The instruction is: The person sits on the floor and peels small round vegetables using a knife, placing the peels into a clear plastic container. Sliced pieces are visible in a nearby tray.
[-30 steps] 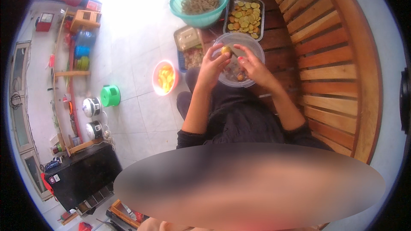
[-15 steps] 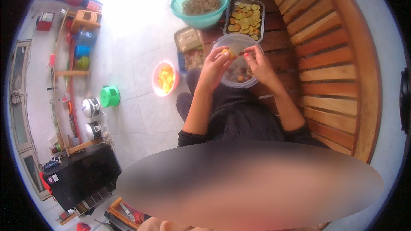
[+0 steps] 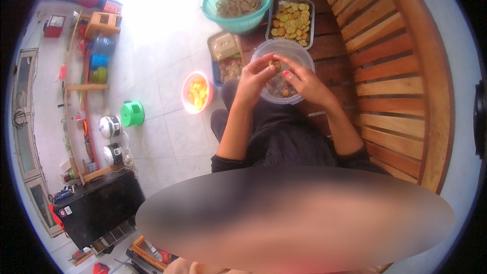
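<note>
My left hand is closed on a small round yellow-brown piece above a translucent plastic bowl. My right hand meets it from the right, fingers curled at the piece; what they grip is too small to tell. Murky liquid and small scraps lie in the bowl. Behind it stands a metal tray of pale yellow slices, beside a teal basin of grey-brown stringy pieces.
Left of the bowl are a lidded container, a blue basket and a pink bowl of yellow pieces. A green stool, two cookers and shelving stand further left. A slatted wooden backrest rises at right.
My right fingertips have moved up and left, closing in on the piece, which is now more hidden among the fingers of both hands. The surrounding containers are unmoved.
</note>
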Demonstrator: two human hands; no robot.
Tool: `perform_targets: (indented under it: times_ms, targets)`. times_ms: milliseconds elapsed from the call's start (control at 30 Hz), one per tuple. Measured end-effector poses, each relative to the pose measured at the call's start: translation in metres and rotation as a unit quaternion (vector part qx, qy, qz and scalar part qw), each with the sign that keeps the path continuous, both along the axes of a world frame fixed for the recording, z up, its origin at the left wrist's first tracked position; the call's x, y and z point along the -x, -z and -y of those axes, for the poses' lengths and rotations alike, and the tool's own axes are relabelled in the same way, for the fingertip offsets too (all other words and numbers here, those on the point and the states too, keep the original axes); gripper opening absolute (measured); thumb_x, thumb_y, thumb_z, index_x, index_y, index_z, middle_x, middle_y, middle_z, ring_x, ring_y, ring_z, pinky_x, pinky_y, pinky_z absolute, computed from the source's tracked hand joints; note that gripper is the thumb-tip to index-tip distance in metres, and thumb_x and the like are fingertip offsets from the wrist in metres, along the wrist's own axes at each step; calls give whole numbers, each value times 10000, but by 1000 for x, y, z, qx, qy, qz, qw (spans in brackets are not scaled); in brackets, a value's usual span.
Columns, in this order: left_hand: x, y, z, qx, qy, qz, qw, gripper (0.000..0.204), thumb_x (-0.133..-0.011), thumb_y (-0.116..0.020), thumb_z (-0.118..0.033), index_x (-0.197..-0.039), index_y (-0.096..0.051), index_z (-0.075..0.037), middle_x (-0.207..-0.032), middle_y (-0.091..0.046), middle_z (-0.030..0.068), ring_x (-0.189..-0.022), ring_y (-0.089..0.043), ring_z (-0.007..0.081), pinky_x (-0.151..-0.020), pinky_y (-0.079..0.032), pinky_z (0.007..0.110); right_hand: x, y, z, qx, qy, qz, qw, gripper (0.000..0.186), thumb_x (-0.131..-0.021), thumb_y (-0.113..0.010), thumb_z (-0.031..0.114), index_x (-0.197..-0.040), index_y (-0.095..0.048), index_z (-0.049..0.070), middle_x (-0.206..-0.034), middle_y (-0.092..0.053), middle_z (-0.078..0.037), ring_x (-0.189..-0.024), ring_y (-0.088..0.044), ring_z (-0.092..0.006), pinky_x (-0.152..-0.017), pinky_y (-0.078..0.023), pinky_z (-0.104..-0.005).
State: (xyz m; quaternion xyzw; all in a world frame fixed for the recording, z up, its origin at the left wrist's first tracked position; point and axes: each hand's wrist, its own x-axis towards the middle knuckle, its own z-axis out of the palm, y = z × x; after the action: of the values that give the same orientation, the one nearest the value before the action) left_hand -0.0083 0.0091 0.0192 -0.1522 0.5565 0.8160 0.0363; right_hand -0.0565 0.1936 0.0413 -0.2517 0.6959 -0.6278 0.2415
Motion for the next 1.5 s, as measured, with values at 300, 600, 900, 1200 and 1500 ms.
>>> perform_targets:
  times_ms: [300,600,900,1200,1500]
  targets:
    - [-2,-5,7,27,22,-4,999,415,-895,-665,-83,-1249,-539,95,-1179,-631,186,-1044,-648,248,-954,-516,346,10,30,-4,-142,106,-127,976,350,-969,-517,216,-1291,-578,94,-1111,-645,-242,-1035,-627,-399,-906,-482,-434]
    - [-2,-4,3,-41,-43,-6,998,334,-897,-658,-59,-1199,-562,46,-1137,-633,175,-1051,-636,246,-914,-509,324,3,22,-5,-29,61,61,996,412,-983,-529,210,-1369,-474,78,-922,-656,-182,-872,-650,-274,-794,-489,-395]
    - [-2,2,9,16,-32,-12,999,341,-902,-650,-37,-1218,-549,42,-1157,-633,181,-1066,-640,246,-940,-528,343,-4,14,13,-55,42,-110,991,403,-952,-542,164,-1338,-553,48,-1242,-611,-232,-1159,-593,-371,-976,-457,-410]
    - [-6,-13,2,15,-22,13,1000,358,-896,-681,-101,-1212,-567,22,-1122,-640,144,-1008,-639,206,-879,-528,319,5,30,8,-148,109,-26,983,366,-975,-517,228,-1306,-555,78,-1152,-644,-228,-1074,-610,-416,-901,-479,-456]
    - [-2,5,1,-32,-75,4,997,342,-901,-694,-149,-1174,-578,21,-1084,-650,123,-972,-643,185,-807,-515,266,-6,5,6,-45,56,61,996,393,-971,-529,191,-1354,-528,102,-1032,-661,-218,-964,-641,-393,-844,-488,-454]
